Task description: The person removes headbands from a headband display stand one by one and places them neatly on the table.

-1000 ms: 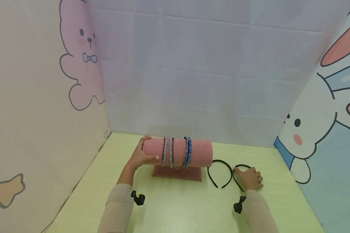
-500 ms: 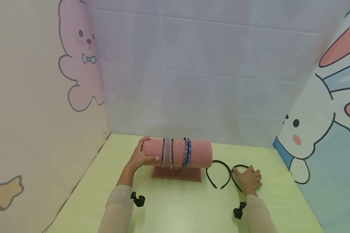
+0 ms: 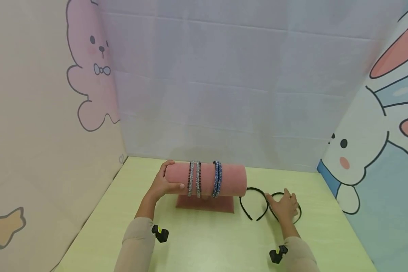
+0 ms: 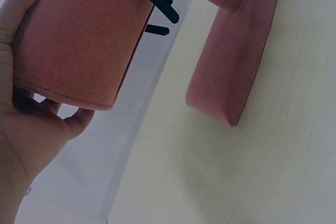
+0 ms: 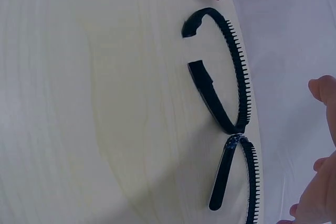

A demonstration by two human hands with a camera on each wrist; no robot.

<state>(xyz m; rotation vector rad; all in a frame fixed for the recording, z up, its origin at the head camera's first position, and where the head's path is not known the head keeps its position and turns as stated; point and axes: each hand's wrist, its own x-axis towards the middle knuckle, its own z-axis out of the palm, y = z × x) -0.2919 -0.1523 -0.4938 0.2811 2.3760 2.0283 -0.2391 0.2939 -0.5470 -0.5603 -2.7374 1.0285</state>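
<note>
1. At the centre of the head view, a pink, cylinder-shaped display roll of velvet-like cloth (image 3: 234, 180) stands above its flat pink base (image 3: 205, 204) on a pale yellow-green table (image 3: 204, 245)
2. The left hand (image 3: 161, 185) grips the left end of this roll, with the thumb lying across the front
3. Around the roll sit two glittering silver headbands (image 3: 190, 179) left of the middle, and two glittering blue headbands (image 3: 219, 179) to the right, close together
4. Right of the base lie two thin, dark headbands with small teeth: the left one (image 5: 241, 72) and the right one (image 5: 254, 177); they meet or almost meet
5. The right hand (image 3: 283, 208) is over the right one, its fingers parted; I see nothing pinched, and I cannot tell if it touches
6. In my judgement, the step in hand is steadying the roll while arranging the loose pair
7. The next move probably calls for closing thumb and fingers on one dark headband, without pushing the other
</note>
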